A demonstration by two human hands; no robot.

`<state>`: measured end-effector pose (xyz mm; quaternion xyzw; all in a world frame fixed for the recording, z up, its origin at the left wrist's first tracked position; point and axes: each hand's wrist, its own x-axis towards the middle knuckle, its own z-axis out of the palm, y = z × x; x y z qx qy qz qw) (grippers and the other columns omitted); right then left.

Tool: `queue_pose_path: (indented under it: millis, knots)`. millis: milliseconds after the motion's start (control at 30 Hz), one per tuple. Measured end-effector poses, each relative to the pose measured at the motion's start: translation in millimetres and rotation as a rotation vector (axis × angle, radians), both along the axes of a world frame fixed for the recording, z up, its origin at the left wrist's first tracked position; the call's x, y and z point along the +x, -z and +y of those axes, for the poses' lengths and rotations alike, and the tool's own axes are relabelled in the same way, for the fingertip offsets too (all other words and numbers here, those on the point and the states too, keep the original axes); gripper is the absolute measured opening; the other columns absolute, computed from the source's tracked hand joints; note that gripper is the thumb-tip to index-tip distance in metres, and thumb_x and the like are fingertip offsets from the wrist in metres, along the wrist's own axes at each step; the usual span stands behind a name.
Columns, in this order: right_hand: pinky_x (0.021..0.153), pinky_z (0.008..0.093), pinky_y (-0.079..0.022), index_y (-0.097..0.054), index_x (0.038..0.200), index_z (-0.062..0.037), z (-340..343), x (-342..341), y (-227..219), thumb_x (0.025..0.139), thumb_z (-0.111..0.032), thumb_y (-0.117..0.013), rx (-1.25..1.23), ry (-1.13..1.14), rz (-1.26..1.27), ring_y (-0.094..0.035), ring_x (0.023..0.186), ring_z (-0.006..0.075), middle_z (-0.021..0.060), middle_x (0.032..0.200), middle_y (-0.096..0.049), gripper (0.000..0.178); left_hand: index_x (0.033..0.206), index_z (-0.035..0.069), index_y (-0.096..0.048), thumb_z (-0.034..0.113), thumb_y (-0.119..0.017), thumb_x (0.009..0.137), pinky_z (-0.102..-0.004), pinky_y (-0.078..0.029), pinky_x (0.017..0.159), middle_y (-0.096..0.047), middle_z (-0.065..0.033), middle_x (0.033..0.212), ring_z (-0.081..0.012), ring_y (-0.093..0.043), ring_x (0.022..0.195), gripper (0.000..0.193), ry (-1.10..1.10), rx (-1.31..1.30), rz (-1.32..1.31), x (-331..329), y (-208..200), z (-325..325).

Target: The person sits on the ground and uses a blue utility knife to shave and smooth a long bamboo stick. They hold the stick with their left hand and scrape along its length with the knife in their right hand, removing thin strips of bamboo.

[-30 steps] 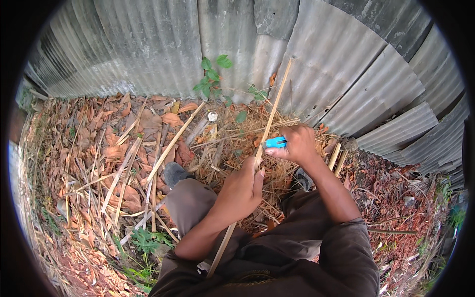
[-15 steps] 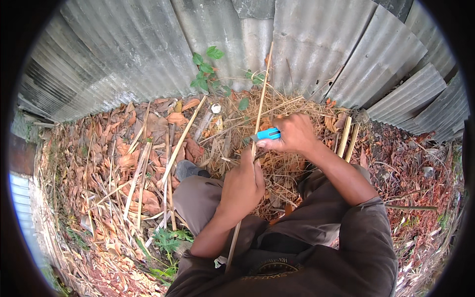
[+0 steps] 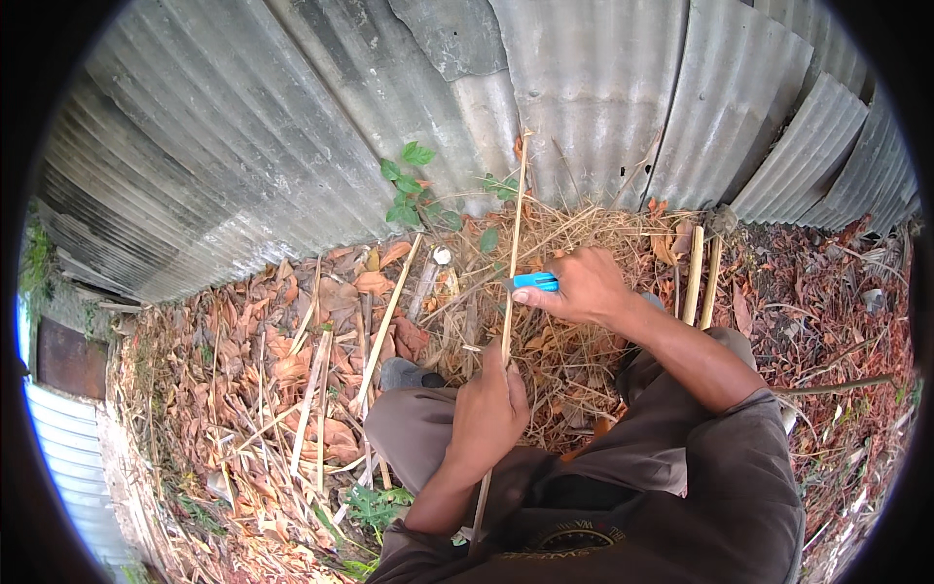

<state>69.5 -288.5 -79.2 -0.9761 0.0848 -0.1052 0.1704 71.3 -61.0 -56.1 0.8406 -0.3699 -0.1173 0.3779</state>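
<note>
My left hand is closed around a long, thin bamboo strip. The strip runs from my lap up toward the metal fence, its far end tilted away from me. In my right hand is a blue utility knife, gripped with the thumb along its handle. The knife's tip meets the strip some way beyond my left hand. My fingers partly hide the handle, and the left hand covers part of the strip.
A corrugated metal fence stands ahead. Dry leaves and several bamboo strips cover the ground at left. Two thicker bamboo pieces lean at right, near my knee. A green-leaved plant grows by the fence.
The knife has moved farther along the strip from my left hand, widening the gap between my hands. The view has shifted and tilted, so the scene sits lower and more to the right.
</note>
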Motion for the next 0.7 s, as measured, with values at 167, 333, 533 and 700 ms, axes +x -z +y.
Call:
queue_pose_path:
  millis: [167, 333, 533, 700]
  knots:
    - [0.052, 0.0462, -0.048, -0.066, 0.059, -0.0030, -22, 1, -6, 0.072, -0.087, -0.043, -0.102, 0.013, 0.004, -0.061, 0.051, 0.0336, 0.0169, 0.048, -0.054, 0.088, 0.121, -0.002, -0.042, 0.006, -0.050, 0.090, -0.0560, -0.045, 0.056, -0.059, -0.0258, 0.070, -0.0473, -0.058, 0.063, 0.033, 0.004, 0.096, -0.110, -8, 3, -1]
    - [0.056, 0.0460, -0.049, -0.064, 0.058, 0.0003, -96, 24, -15, 0.076, -0.087, -0.035, -0.004, 0.435, -0.055, -0.063, 0.058, 0.0346, 0.0179, 0.055, -0.059, 0.094, 0.127, -0.004, -0.041, 0.006, -0.052, 0.089, -0.0552, -0.045, 0.056, -0.059, -0.0259, 0.068, -0.0465, -0.058, 0.061, 0.041, 0.072, 0.173, -0.119, -28, -14, 3]
    - [0.061, 0.0501, -0.049, -0.064, 0.063, 0.0038, -103, 10, -13, 0.082, -0.084, -0.026, 0.170, 0.494, -0.102, -0.065, 0.065, 0.0393, 0.0224, 0.059, -0.060, 0.097, 0.133, -0.003, -0.039, 0.007, -0.054, 0.087, -0.0541, -0.046, 0.055, -0.061, -0.0265, 0.071, -0.0459, -0.059, 0.061, 0.049, 0.084, 0.221, -0.062, -56, -26, 34]
    - [0.070, 0.0487, -0.048, -0.062, 0.065, 0.0050, -144, -4, 2, 0.083, -0.083, -0.025, 0.255, 0.690, -0.096, -0.065, 0.071, 0.0369, 0.0244, 0.066, -0.061, 0.097, 0.132, -0.004, -0.040, 0.010, -0.050, 0.092, -0.0461, -0.047, 0.048, -0.061, -0.0192, 0.068, -0.0358, -0.059, 0.051, 0.043, 0.172, 0.041, -0.077, -72, -22, 59]
